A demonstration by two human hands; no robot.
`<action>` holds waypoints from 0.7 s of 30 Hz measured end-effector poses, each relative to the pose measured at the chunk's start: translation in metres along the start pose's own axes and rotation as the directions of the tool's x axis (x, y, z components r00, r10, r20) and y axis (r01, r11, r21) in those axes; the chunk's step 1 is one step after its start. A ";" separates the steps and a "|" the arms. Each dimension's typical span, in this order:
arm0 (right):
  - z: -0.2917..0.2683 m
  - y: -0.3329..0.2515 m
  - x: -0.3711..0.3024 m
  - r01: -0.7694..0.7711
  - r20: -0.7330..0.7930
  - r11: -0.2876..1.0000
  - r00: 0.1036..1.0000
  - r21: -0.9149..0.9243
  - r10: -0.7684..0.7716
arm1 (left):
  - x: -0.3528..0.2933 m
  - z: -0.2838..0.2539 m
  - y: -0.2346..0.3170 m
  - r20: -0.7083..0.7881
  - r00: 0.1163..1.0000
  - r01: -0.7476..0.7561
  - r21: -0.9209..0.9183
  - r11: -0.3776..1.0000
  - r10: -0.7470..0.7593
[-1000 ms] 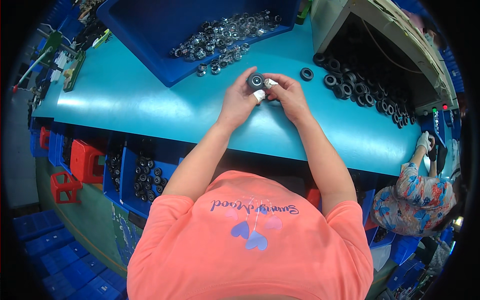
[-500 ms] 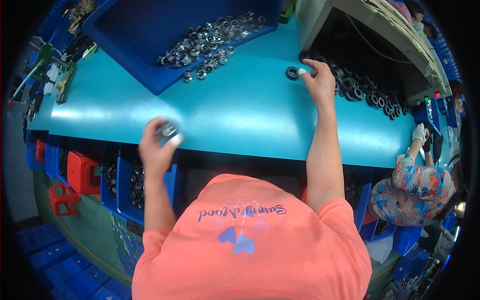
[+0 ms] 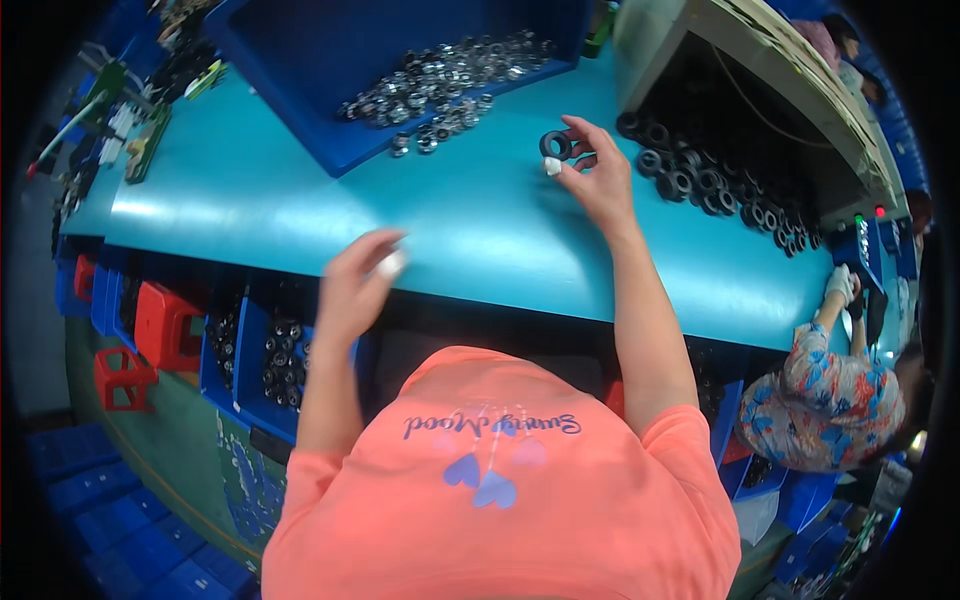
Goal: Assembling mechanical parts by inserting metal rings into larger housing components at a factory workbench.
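Since half a second ago, the right hand (image 3: 600,175) has drawn back from the row of black rings (image 3: 715,180) at the upper right and now pinches one black ring (image 3: 556,145) between thumb and fingertips, just above the teal tabletop (image 3: 250,200). Meanwhile the left hand (image 3: 355,285) has risen from the bins below the table edge; it is blurred, fingers loosely curled, a white-taped fingertip showing, and I cannot tell whether it holds anything.

That ring is matte, dark and round with a clear hole. Shiny metal rings (image 3: 440,80) lie heaped in a deep blue tray (image 3: 300,40) at top centre, a few spilled onto the table beside it. Smooth and glossy, the tabletop lies bare between the two hands. Under its near edge sit blue bins (image 3: 265,350) of small dark parts and a red stool (image 3: 165,320) at the left.
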State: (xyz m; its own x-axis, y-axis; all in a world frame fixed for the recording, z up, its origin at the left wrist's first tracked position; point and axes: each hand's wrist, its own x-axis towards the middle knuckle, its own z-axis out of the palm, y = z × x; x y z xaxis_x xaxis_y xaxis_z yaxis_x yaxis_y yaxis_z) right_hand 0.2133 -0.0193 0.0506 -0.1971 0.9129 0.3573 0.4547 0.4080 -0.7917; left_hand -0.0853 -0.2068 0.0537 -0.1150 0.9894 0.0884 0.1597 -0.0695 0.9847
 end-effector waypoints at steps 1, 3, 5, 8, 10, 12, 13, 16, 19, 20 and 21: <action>0.007 -0.013 -0.003 0.068 0.002 0.993 0.998 0.101 -0.069 | 0.021 0.024 -0.001 0.068 0.998 0.012 -0.106 0.994 -0.004; 0.016 -0.028 -0.010 0.152 0.017 0.962 0.987 0.228 -0.160 | 0.058 0.059 -0.001 0.187 0.980 0.115 -0.252 0.961 -0.068; 0.026 -0.035 -0.015 0.211 0.051 0.946 0.972 0.247 -0.231 | 0.081 0.084 -0.006 0.246 0.964 0.210 -0.488 0.847 -0.097; 0.033 -0.039 -0.017 0.201 0.149 0.938 0.957 0.282 -0.250 | 0.095 0.094 -0.012 0.302 0.951 0.268 -0.707 0.654 -0.063; 0.034 -0.040 -0.013 0.069 0.246 0.924 0.954 0.376 -0.171 | 0.096 0.090 -0.020 0.308 0.952 0.252 -0.770 0.587 -0.004; 0.037 -0.016 0.003 0.013 0.256 0.877 0.954 0.480 -0.154 | 0.098 0.082 -0.028 0.305 0.952 0.262 -0.818 0.512 0.000; 0.038 -0.004 0.017 -0.043 0.302 0.923 0.950 0.382 -0.081 | 0.099 0.078 -0.032 0.318 0.948 0.266 -0.824 0.500 0.019; 0.053 0.007 0.039 -0.056 0.294 0.996 0.955 0.076 0.031 | 0.099 0.074 -0.036 0.317 0.948 0.271 -0.846 0.460 0.026; 0.087 0.015 0.049 0.118 0.169 0.983 0.981 -0.141 -0.094 | 0.099 0.072 -0.043 0.310 0.950 0.261 -0.854 0.451 0.037; 0.096 0.020 0.050 0.188 0.123 0.961 0.979 -0.204 -0.166 | 0.099 0.072 -0.041 0.313 0.949 0.265 -0.854 0.447 0.036; 0.104 0.017 0.050 0.191 0.116 0.953 0.979 -0.236 -0.168 | 0.098 0.071 -0.042 0.311 0.950 0.266 -0.856 0.444 0.030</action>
State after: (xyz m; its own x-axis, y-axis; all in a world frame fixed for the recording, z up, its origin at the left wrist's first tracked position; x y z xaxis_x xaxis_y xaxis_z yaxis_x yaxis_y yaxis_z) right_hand 0.1213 0.0343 0.0036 -0.3701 0.8260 0.4252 0.6004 0.5619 -0.5690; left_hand -0.0340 -0.0979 0.0106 0.2009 0.9773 0.0673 -0.7989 0.1236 0.5887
